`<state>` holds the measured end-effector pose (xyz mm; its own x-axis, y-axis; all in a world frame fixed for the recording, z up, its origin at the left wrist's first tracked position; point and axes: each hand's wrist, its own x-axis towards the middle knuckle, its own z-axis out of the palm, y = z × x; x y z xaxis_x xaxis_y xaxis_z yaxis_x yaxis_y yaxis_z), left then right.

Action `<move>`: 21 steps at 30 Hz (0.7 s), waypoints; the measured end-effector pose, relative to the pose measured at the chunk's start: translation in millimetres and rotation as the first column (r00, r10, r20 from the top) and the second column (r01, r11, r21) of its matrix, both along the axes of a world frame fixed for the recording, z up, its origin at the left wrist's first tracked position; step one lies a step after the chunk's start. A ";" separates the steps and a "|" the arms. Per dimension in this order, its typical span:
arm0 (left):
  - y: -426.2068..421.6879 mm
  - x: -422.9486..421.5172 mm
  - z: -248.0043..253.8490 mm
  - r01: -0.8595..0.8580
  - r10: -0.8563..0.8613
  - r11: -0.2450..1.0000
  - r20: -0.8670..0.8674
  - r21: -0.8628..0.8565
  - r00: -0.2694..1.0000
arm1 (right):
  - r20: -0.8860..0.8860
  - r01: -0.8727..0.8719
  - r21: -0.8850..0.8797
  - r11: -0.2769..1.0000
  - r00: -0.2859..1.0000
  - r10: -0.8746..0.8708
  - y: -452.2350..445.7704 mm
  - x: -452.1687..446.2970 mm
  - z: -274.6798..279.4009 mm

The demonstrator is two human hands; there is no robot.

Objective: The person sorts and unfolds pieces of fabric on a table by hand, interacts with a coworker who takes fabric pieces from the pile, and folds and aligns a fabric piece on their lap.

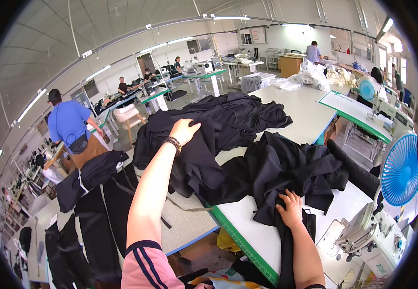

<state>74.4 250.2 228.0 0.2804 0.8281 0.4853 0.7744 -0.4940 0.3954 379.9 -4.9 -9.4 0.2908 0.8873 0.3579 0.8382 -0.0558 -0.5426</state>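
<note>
My left hand [184,132], with a beaded bracelet on its wrist, is closed on black cloth [194,161] at the near side of a large heap of black fabric [238,113]. Its fingertips are partly hidden in the folds. My right hand [292,208] lies on a crumpled black fabric piece [276,164] on the white sewing table [240,224], with its fingers spread. The cloth under my left hand runs down to the right and meets the piece under my right hand. A strip of black cloth hangs toward me beside my right forearm.
A sewing machine [375,236] and a blue fan [401,169] stand at the right. A black roll [353,166] lies behind the table. Black panels [95,226] cover the left table. A person in a blue shirt [71,123] stands at the left; others work farther back.
</note>
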 end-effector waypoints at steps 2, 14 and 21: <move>18.6 0.0 7.5 0.033 -0.028 0.998 0.079 -0.056 0.996 | 0.002 0.000 -0.005 1.000 1.000 0.000 0.2 0.1 -0.4; 89.7 -45.7 -0.7 -0.327 0.085 0.923 0.722 0.203 0.687 | 0.005 -0.015 0.008 1.000 1.000 0.015 1.1 -0.3 0.9; 106.5 -110.0 -195.6 -0.537 0.703 0.688 0.265 -0.488 0.660 | 0.020 -0.014 0.001 1.000 1.000 0.014 2.2 -0.9 2.8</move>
